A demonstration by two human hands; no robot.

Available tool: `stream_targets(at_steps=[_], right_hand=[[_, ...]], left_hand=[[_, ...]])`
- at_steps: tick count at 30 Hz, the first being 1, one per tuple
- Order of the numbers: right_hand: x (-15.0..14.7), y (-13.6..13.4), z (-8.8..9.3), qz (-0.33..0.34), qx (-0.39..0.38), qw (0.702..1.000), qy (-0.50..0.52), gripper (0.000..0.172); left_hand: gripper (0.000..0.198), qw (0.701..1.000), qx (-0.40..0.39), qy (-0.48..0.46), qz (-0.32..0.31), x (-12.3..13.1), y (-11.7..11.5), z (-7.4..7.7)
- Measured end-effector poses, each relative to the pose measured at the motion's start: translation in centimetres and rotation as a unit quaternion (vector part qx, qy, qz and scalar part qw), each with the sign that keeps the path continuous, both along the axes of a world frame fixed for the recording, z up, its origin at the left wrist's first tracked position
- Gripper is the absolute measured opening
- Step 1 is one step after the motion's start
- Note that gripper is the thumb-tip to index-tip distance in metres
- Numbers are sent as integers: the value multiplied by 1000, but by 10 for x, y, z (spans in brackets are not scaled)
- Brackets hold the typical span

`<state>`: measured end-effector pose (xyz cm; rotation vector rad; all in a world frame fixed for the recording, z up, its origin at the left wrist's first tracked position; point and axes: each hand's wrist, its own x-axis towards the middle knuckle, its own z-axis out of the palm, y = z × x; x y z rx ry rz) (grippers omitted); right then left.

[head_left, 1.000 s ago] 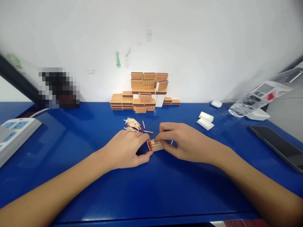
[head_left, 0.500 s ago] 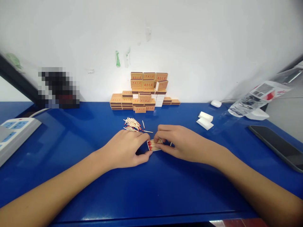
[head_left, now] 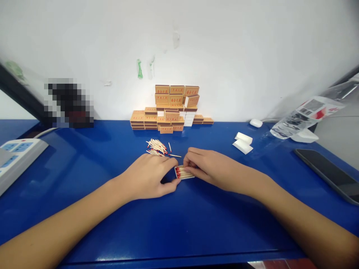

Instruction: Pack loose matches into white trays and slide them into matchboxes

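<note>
A small matchbox tray lies on the blue table, holding red-tipped matches side by side with their heads to the left. The thumb and index finger of my left hand pinch the tray's left end from front and back. Over the tray's right part, my right hand has its fingertips closed at a match among the others; the fingers partly cover it. Just behind my left hand is a loose pile of matches, several with red heads showing.
Yellow matchboxes are stacked against the white wall. White folded pieces lie at right, near a phone, a clear plastic bottle and a small white case. A power strip sits at the left edge.
My right fingers have shifted slightly, baring more of the tray's front right corner. The match end that stuck out under my right hand no longer shows. My left hand stays put.
</note>
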<state>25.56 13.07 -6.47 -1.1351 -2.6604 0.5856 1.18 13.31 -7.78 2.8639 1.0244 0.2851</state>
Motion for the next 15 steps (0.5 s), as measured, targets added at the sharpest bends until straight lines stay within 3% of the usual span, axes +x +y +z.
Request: stream_targets(at_steps=[7, 13, 15], right_hand=[[7, 3, 5, -31, -17, 999, 35, 21], [-6, 35, -8, -212, 18, 976, 54, 23], [-16, 46, -13, -238, 17, 970, 45, 21]], left_hand=[[27, 1000, -3, -2, 9, 0, 0, 1], [28, 1000, -11, -16, 5, 0, 1, 0], [27, 1000, -14, -21, 2, 0, 1, 0]])
